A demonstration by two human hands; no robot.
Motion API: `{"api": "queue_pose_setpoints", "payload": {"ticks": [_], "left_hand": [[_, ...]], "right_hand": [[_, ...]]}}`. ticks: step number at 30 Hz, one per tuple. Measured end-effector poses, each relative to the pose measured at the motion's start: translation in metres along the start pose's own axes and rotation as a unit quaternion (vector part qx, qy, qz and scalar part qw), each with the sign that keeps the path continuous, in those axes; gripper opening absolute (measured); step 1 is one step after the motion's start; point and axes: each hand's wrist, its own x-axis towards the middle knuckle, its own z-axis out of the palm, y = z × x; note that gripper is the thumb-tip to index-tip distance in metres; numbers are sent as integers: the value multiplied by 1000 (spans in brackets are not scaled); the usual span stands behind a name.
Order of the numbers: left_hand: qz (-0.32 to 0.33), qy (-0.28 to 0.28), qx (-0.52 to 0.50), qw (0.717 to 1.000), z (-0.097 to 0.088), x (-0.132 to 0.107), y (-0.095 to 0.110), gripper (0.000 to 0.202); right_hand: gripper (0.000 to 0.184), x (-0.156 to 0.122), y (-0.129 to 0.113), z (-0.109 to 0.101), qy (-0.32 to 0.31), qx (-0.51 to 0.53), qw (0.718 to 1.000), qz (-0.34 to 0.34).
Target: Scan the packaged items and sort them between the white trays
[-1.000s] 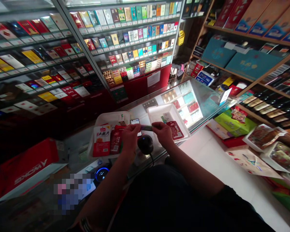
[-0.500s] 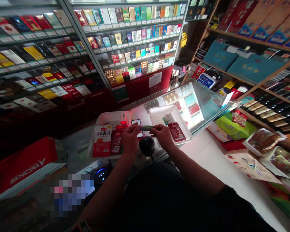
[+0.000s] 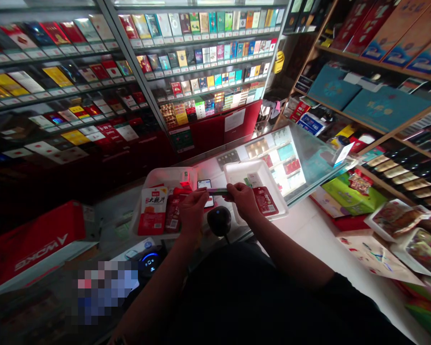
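Between my two hands a small, thin, flat packet (image 3: pixel 216 190) is held level, nearly edge-on; its kind cannot be made out. The fingers of my left hand (image 3: pixel 191 212) pinch one end, and my right hand (image 3: pixel 243 200) grips the other. Just below stands a black barcode scanner (image 3: pixel 219 220). A lit phone (image 3: pixel 204 184) lies behind the packet, partly covered by it. The left white tray (image 3: pixel 151 176) holds a red-and-white food pouch (image 3: pixel 153 211), a dark red pouch (image 3: pixel 173 212) and a small red box (image 3: pixel 186 180). In the right white tray (image 3: pixel 232 167) are another dark red pouch (image 3: pixel 266 201) and small green-and-white packets (image 3: pixel 253 180).
Both trays stand on a glass counter (image 3: pixel 298 143). A red carton (image 3: pixel 39 239) and a device with a lit blue ring (image 3: pixel 150 262) are at the left. Shelves of cigarette packs (image 3: pixel 201 55) rise behind. Boxes (image 3: pixel 355 191) and packaged food (image 3: pixel 395 218) crowd the right.
The packet has tilted from showing its face to nearly edge-on in my hands. The whole view has shifted slightly, with the surroundings a little further right.
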Motion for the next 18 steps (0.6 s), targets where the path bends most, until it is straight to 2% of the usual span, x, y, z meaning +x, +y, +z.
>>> {"api": "queue_pose_setpoints", "payload": {"ticks": [3, 8, 11, 14, 18], "left_hand": [[-1, 6, 18, 1000, -2, 0, -1, 23], [-19, 18, 70, 997, -6, 2, -2, 36], [-13, 21, 116, 993, -7, 2, -2, 34], [14, 17, 151, 988, -9, 3, -4, 28], [79, 4, 217, 973, -14, 4, -8, 20]], "right_hand": [[41, 2, 3, 2, 4, -3, 1000, -19], [34, 0, 6, 6, 12, -20, 999, -30], [33, 1, 11, 7, 18, -35, 998, -45], [32, 5, 18, 4, 20, -75, 995, -67], [21, 9, 22, -2, 27, -165, 978, -123]]}}
